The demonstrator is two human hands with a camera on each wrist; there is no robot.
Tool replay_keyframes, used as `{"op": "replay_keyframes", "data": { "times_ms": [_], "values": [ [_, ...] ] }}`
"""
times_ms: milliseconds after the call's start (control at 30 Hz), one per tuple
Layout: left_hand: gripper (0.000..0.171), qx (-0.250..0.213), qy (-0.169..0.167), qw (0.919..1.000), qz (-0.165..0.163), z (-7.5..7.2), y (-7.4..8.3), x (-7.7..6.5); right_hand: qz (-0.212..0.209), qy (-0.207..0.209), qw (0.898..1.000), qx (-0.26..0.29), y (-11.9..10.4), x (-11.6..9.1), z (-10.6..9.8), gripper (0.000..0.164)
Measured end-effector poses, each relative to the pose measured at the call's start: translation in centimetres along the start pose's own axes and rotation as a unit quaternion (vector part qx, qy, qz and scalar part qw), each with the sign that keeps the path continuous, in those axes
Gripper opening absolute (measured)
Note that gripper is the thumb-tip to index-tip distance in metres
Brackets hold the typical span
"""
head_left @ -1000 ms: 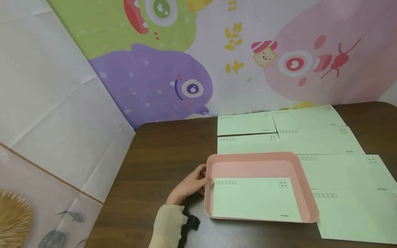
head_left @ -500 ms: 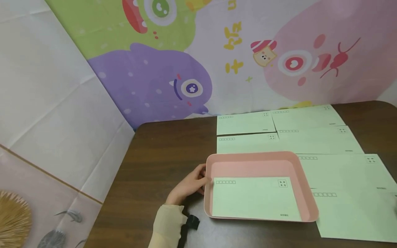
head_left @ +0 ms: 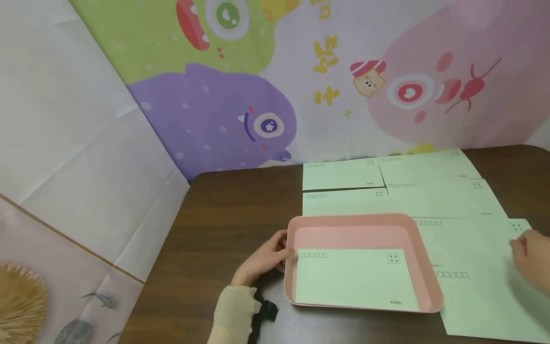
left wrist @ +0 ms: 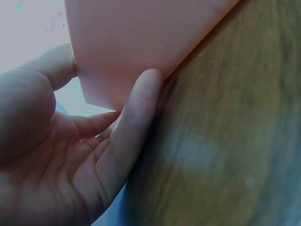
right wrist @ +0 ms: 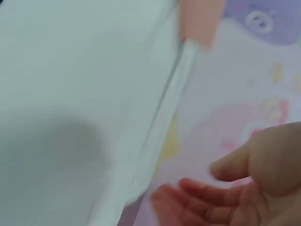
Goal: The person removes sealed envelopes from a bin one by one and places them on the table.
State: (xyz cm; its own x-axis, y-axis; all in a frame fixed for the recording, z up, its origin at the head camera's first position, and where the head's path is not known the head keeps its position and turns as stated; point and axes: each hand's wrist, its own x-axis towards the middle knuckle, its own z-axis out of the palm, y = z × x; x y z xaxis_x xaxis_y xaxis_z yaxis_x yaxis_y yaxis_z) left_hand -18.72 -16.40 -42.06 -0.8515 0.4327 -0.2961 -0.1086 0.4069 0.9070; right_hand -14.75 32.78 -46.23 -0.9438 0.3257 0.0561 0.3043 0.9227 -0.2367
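Note:
My left hand (head_left: pixel 263 260) grips the left side of a shallow pink tray (head_left: pixel 348 232) on the table. In the left wrist view its thumb hooks over the rim of the tray wall (left wrist: pixel 131 47), and the fingers lie against the outside. A pale green envelope (head_left: pixel 354 282) lies flat inside the tray, toward its near edge. On the right, my right hand (head_left: pixel 533 260) hovers over the envelopes with loosely bent fingers. The right wrist view has that hand (right wrist: pixel 235 195) with nothing between thumb and fingers.
Several more envelopes, such as the near-right one (head_left: pixel 490 306) and the back one (head_left: pixel 434 167), cover the table's right part, edges overlapping. Brown wood (head_left: pixel 223 220) shows left of the tray. Behind the table hangs a cartoon-printed cloth (head_left: pixel 326 134).
My right hand has come in from the right edge over the envelopes. My left hand keeps its hold on the tray, which stays in place.

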Motion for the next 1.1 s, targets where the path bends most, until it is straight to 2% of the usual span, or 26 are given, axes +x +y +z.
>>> {"op": "replay_keyframes", "data": {
  "times_ms": [100,167,267,400,500,633,833,1100],
  "values": [
    [0.052,0.002,0.002,1.0000,-0.001,0.0,0.1,-0.1,-0.057,-0.024,0.996,0.066,-3.0,-0.6,-1.2,0.038],
    [0.052,0.004,0.005,1.0000,0.000,0.1,0.1,-0.1,-0.091,-0.038,0.991,0.090,-5.5,-1.2,-2.5,0.046],
    [0.052,0.007,0.008,0.9999,0.000,0.1,0.2,-0.2,-0.134,-0.047,0.980,0.137,-8.9,-2.1,-3.9,0.050],
    [0.053,0.018,0.007,0.9998,-0.003,0.1,0.1,-0.2,-0.139,-0.065,0.971,0.184,-11.5,-2.7,-3.9,0.051],
    [0.053,0.022,0.010,0.9997,-0.003,0.1,-0.2,0.0,-0.125,-0.085,0.965,0.214,-12.4,-2.6,-3.0,0.058],
    [0.054,0.019,0.013,0.9997,-0.004,0.0,-1.5,0.8,-0.100,-0.108,0.956,0.253,-13.1,-2.7,-1.5,0.068],
    [0.053,0.024,0.016,0.9996,-0.005,0.0,-2.8,1.5,-0.066,-0.110,0.948,0.292,-13.8,-2.9,0.1,0.068],
    [0.053,0.023,0.019,0.9995,-0.008,0.0,-2.9,1.5,-0.076,-0.153,0.929,0.328,-13.7,-3.0,1.0,0.063]
  ]
}}
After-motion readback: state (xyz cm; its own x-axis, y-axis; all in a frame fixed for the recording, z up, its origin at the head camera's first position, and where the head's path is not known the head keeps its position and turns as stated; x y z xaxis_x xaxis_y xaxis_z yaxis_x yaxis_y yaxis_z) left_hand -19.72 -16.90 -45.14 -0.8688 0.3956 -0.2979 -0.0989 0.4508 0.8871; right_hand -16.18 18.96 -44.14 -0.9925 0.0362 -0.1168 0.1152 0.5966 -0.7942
